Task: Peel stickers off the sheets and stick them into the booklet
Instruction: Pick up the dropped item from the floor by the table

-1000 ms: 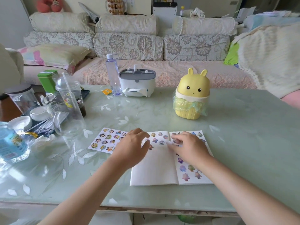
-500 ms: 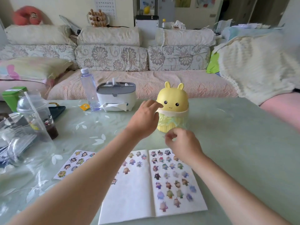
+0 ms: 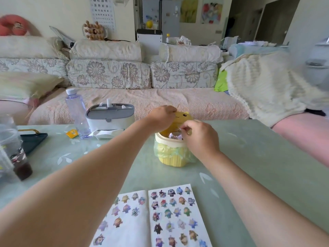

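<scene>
— What is changed since half a second ago?
— The lid (image 3: pixel 183 117) of the yellow bin (image 3: pixel 171 158), shut then, is now gripped by the left hand (image 3: pixel 162 115) and tipped back. The right hand (image 3: pixel 200 139) is held over the mouth, fingertips pinched; on what cannot be told.
— Inside?
— Crumpled pale paper (image 3: pixel 175 136) in a green liner bag (image 3: pixel 167 151).
— Writing?
— Rows of E's on a wall eye chart (image 3: pixel 103 13). The booklet (image 3: pixel 160 220) lies open on the table (image 3: pixel 267 166).
</scene>
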The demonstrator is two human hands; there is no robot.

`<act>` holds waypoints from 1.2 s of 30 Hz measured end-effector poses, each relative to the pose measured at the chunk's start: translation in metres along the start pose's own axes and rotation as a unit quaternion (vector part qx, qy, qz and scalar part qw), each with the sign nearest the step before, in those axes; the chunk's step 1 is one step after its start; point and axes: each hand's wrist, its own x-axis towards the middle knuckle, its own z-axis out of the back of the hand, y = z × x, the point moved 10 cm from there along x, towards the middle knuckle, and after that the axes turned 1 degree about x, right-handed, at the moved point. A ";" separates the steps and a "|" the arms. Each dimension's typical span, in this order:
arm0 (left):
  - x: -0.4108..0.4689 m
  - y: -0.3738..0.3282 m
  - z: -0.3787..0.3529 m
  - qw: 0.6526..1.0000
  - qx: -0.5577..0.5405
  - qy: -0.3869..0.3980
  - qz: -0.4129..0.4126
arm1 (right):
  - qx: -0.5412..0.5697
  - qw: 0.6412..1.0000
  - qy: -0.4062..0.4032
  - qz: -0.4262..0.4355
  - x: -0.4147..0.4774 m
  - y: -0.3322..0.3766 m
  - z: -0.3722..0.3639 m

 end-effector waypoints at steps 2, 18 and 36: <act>0.004 0.000 -0.002 1.000 0.007 0.002 -0.013 | -0.026 0.998 0.044 0.024 0.003 0.003 -0.017; -0.078 0.040 0.038 0.986 -0.008 -0.155 -0.058 | 0.038 0.989 0.134 0.059 -0.040 0.056 -0.030; -0.359 0.254 0.015 0.954 0.168 0.057 0.242 | -0.035 0.898 0.421 0.118 -0.189 0.231 -0.195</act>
